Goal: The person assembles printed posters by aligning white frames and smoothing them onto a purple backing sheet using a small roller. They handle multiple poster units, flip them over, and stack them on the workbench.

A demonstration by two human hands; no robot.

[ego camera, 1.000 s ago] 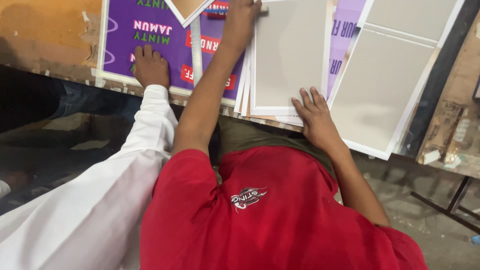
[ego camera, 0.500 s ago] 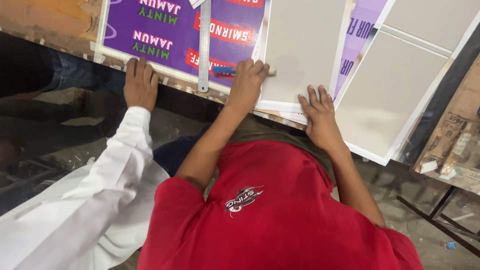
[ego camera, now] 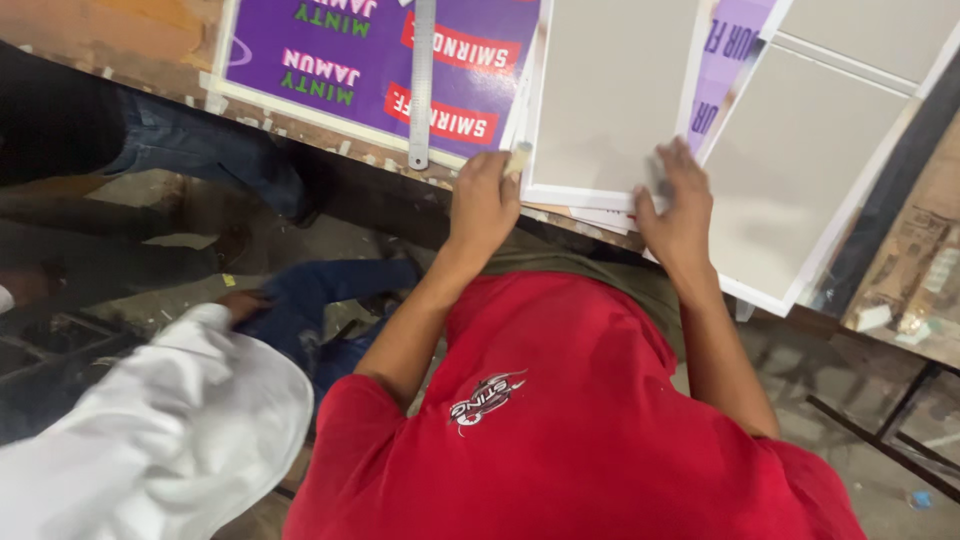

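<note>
My left hand (ego camera: pixel 484 205) is closed around a small pale tool (ego camera: pixel 518 158) at the near edge of the table, beside the corner of a stack of grey boards (ego camera: pixel 615 100). My right hand (ego camera: pixel 680 200) lies flat with fingers spread on the near right corner of that stack. To the left of my left hand, a purple printed sheet (ego camera: pixel 340 60) lies with a metal ruler (ego camera: pixel 422 80) across it. My red shirt fills the lower middle of the view.
More grey boards (ego camera: pixel 800 170) overhang the table at the right. A co-worker's white sleeve (ego camera: pixel 150 440) and hand (ego camera: pixel 240 305) hang below the table at the left, with someone's jeans-clad legs (ego camera: pixel 200 150) beyond. A dark metal frame (ego camera: pixel 880 420) stands at lower right.
The co-worker's hand has left the table edge and dropped below it. My left hand has drawn back a little toward the table's near edge. My right hand stays on the grey boards.
</note>
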